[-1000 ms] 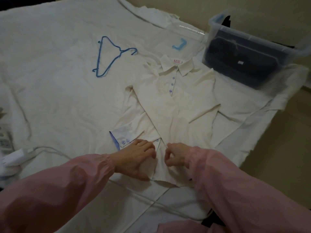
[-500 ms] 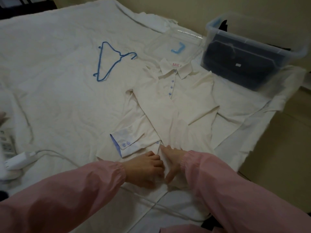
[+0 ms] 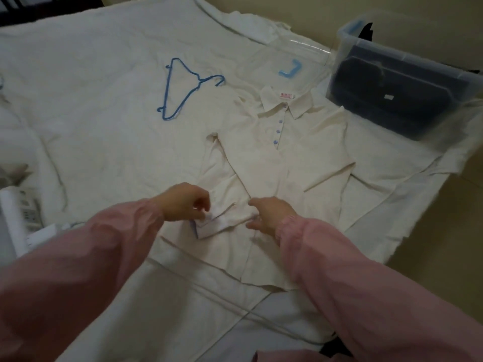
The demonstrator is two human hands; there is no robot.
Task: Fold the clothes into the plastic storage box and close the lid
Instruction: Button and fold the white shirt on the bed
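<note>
A cream long-sleeved shirt [image 3: 282, 158] with small blue buttons lies flat on the white bed sheet, collar toward the far side, both sleeves folded across the body. My left hand [image 3: 187, 202] pinches the cuff [image 3: 211, 226] of one folded sleeve. My right hand [image 3: 269, 212] grips the same sleeve just right of the cuff. The clear plastic storage box [image 3: 407, 100] stands at the far right with dark folded clothes inside. Its clear lid [image 3: 290, 66] with a blue latch lies flat on the bed beyond the collar.
A blue wire hanger [image 3: 183, 87] lies on the sheet left of the shirt. A white power strip and adapter [image 3: 23, 218] sit at the left edge. The bed's right edge drops to a tan floor [image 3: 431, 244].
Both hands have left the shirt's lower front and moved up to the folded sleeve. The left hand now pinches the cuff and the right hand grips the sleeve beside it.
</note>
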